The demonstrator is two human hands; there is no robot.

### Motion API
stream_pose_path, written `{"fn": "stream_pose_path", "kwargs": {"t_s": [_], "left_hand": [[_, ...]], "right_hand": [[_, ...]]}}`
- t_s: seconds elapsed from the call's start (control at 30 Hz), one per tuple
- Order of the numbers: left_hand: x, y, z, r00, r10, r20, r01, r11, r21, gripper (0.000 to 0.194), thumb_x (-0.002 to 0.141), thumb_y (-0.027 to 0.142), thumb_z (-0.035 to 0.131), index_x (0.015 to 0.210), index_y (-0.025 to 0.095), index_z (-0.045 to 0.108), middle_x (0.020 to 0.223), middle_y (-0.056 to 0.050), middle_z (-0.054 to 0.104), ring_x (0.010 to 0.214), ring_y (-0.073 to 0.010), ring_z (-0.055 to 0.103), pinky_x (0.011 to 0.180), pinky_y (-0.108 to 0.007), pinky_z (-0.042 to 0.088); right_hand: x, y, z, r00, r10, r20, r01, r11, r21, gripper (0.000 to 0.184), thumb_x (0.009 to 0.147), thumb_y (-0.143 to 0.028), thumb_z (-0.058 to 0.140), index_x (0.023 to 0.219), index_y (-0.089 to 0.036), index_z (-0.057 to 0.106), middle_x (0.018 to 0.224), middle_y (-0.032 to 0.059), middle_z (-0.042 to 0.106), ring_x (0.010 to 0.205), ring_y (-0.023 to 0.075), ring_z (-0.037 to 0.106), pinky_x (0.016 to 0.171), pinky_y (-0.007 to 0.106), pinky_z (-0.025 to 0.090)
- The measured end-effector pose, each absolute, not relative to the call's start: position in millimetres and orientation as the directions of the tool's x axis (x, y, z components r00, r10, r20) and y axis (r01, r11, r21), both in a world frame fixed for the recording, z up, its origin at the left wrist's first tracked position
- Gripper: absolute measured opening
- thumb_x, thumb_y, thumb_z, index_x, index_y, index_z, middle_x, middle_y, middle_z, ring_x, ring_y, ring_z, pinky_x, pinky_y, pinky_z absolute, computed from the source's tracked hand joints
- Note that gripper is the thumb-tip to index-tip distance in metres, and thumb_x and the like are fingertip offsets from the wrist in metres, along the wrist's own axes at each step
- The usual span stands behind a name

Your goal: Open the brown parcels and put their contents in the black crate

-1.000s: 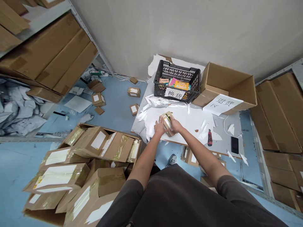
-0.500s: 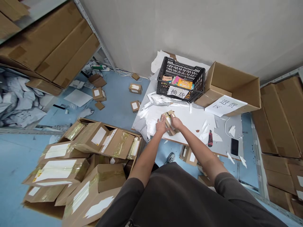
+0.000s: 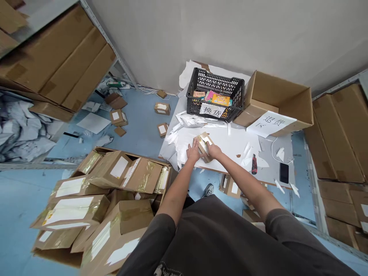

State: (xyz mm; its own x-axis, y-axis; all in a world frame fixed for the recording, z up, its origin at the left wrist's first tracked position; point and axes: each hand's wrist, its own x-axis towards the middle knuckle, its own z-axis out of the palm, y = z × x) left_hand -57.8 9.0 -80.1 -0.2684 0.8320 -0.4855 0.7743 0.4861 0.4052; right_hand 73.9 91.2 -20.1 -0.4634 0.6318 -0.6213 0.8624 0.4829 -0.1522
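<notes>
A small cardboard box [image 3: 203, 137] with clear tape and a white label lies near the front edge of the white-topped table [image 3: 221, 140]. My left hand [image 3: 193, 150] grips the box along its left side, thumb toward the near side. On the right of the box, my right hand [image 3: 213, 150] is closed, fingertips against the top face. A small dark bit shows at those fingertips; what they pinch is too small to make out. To the right lies a red and black utility knife [image 3: 254, 164], apart from both hands.
Behind the box stand a black plastic crate [image 3: 215, 96] with colourful packs and a large open carton [image 3: 283, 92] with a paper sign. Torn white paper [image 3: 188, 119] and a phone [image 3: 284, 173] lie on the table. A big carton of taped parcels [image 3: 138, 172] stands left.
My right hand has drawn slightly back toward me along the box. The box has turned a little, and my left hand still holds its left side. The whole view has shifted slightly.
</notes>
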Motion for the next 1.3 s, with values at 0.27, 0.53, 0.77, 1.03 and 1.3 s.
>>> {"fn": "stream_pose_path", "kwargs": {"t_s": [0.27,0.53,0.77,1.03,1.3], "left_hand": [[-58,10,-91,-0.287,0.857,-0.427,0.765,0.474,0.436,0.124,0.075,0.075,0.079,0.173,0.039,0.012,0.183,0.0,0.003,0.159,-0.0517,0.02,0.118,-0.065,0.041],[-59,13,-99,-0.281,0.874,-0.396,0.806,0.439,0.397,0.119,0.075,0.074,0.078,0.172,0.034,0.021,0.182,-0.006,0.008,0.162,-0.0532,0.013,0.123,-0.069,0.031],[-51,21,-80,-0.117,0.966,-0.229,0.934,0.185,0.305,0.093,0.085,0.058,0.078,0.161,0.017,0.046,0.171,-0.023,0.035,0.163,-0.0495,0.013,0.126,-0.067,0.025],[-39,32,-61,0.518,0.821,-0.239,0.85,-0.464,0.248,0.064,0.079,0.029,0.077,0.142,0.025,0.062,0.148,-0.014,0.058,0.141,-0.0376,0.047,0.117,-0.054,0.036],[-24,49,-49,0.534,0.796,-0.285,0.845,-0.511,0.157,0.051,0.079,0.024,0.078,0.129,0.024,0.067,0.135,-0.013,0.062,0.13,-0.0342,0.052,0.104,-0.046,0.044]], "right_hand": [[139,43,-5,-0.358,0.593,-0.721,0.889,0.453,-0.068,0.065,0.102,-0.02,0.058,0.162,-0.011,0.035,0.132,0.0263,0.069,0.126,0.0345,0.068,0.096,0.038,0.051],[168,14,-2,-0.379,0.593,-0.711,0.884,0.458,-0.09,0.075,0.098,-0.013,0.057,0.166,-0.007,0.026,0.13,0.0297,0.069,0.126,0.0356,0.067,0.097,0.04,0.052],[233,-7,-4,-0.337,0.639,-0.691,0.93,0.34,-0.139,0.062,0.096,-0.008,0.054,0.157,-0.013,0.045,0.117,0.0229,0.075,0.109,0.0332,0.074,0.084,0.033,0.051],[253,5,-44,-0.249,0.803,-0.541,0.706,-0.232,-0.669,0.036,0.111,-0.048,0.037,0.117,-0.021,0.06,0.075,0.0014,0.072,0.059,0.019,0.069,0.066,0.027,0.051],[233,-1,-88,-0.233,0.81,-0.538,0.462,-0.394,-0.794,0.02,0.107,-0.039,0.04,0.093,-0.026,0.047,0.069,-0.0067,0.062,0.052,0.0144,0.064,0.061,0.025,0.05]]}}
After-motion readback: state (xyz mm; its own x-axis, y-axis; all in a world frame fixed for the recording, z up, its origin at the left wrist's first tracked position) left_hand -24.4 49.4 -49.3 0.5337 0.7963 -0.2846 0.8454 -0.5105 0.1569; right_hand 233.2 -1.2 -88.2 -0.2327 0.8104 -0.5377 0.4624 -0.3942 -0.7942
